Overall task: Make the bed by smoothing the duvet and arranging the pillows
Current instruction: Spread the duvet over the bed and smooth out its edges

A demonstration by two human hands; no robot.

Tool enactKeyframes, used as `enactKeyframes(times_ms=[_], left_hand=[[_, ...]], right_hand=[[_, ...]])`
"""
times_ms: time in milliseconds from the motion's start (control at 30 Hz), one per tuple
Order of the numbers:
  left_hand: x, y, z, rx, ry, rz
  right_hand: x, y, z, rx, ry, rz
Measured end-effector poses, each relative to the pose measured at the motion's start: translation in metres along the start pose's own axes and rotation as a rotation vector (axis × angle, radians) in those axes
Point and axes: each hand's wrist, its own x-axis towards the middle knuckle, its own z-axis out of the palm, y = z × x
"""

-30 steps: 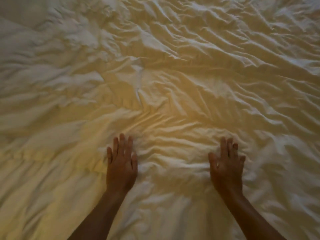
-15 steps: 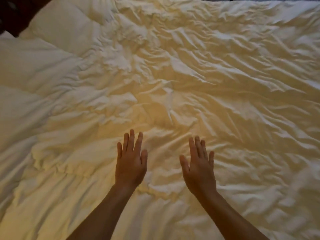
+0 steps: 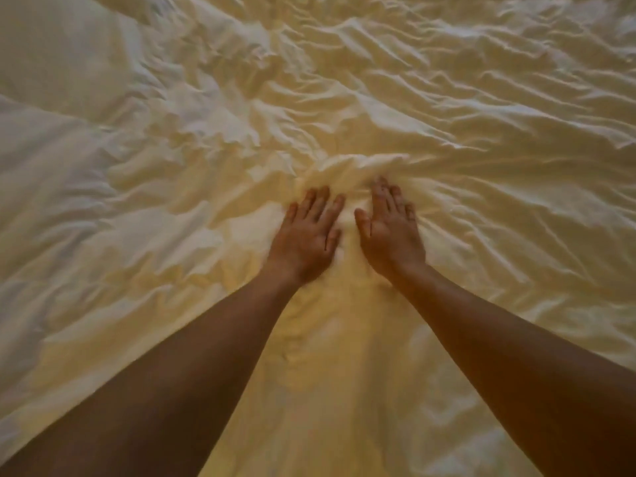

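A cream duvet [image 3: 481, 139] covers the whole view, creased all over with ridges running across its far half. My left hand [image 3: 306, 237] lies flat on it near the middle, fingers straight and pointing away from me. My right hand [image 3: 390, 232] lies flat just beside it, thumbs almost touching. A bunched fold of duvet is heaped up right in front of the fingertips of both hands. Both forearms stretch out from the bottom corners. A smooth pillow [image 3: 51, 63] shows at the top left.
The strip of duvet between and under my forearms [image 3: 337, 356] looks smoother than the cloth around it. A second pale, smooth mound [image 3: 34, 160] lies at the left edge below the pillow.
Both hands have slid forward across the duvet and come together, from well apart to side by side. Cloth has piled up ahead of the fingertips. My arms are stretched further out.
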Motion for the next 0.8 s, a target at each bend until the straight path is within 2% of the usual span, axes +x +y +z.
enactKeyframes(times_ms=[67,167,267,333,367,433,500,533,600,700,800], left_hand=[[0.004,-0.045,0.005,0.158,-0.031,-0.018],[-0.016,-0.114,-0.007,0.28,0.041,-0.244],[-0.031,-0.148,-0.027,0.324,0.022,-0.427],[-0.031,-0.133,-0.029,0.23,0.045,-0.507],[-0.032,-0.115,-0.027,0.154,0.079,-0.501],[-0.043,-0.068,-0.021,0.01,0.137,-0.324],[-0.073,-0.026,-0.003,-0.029,0.093,-0.076],[-0.092,-0.018,0.006,-0.009,0.051,-0.016],[-0.126,-0.036,0.02,0.063,0.007,-0.046],[-0.163,-0.088,0.02,0.252,0.039,-0.195],[-0.188,-0.097,0.003,0.261,0.11,-0.373]], right_hand=[[0.012,0.015,0.007,-0.165,-0.043,-0.031],[0.012,0.044,0.007,-0.375,-0.009,0.064],[0.01,0.051,-0.001,-0.342,0.015,0.331],[0.003,0.03,0.0,-0.272,0.056,0.369],[-0.005,0.015,0.004,-0.23,0.071,0.324],[-0.035,-0.02,0.013,-0.147,0.06,0.161],[-0.08,-0.036,0.028,-0.144,-0.027,-0.002],[-0.101,-0.034,0.034,-0.18,-0.071,-0.048],[-0.132,-0.004,0.037,-0.276,-0.102,-0.036],[-0.151,0.053,0.019,-0.37,-0.055,0.121],[-0.162,0.068,0.001,-0.292,-0.05,0.26]])
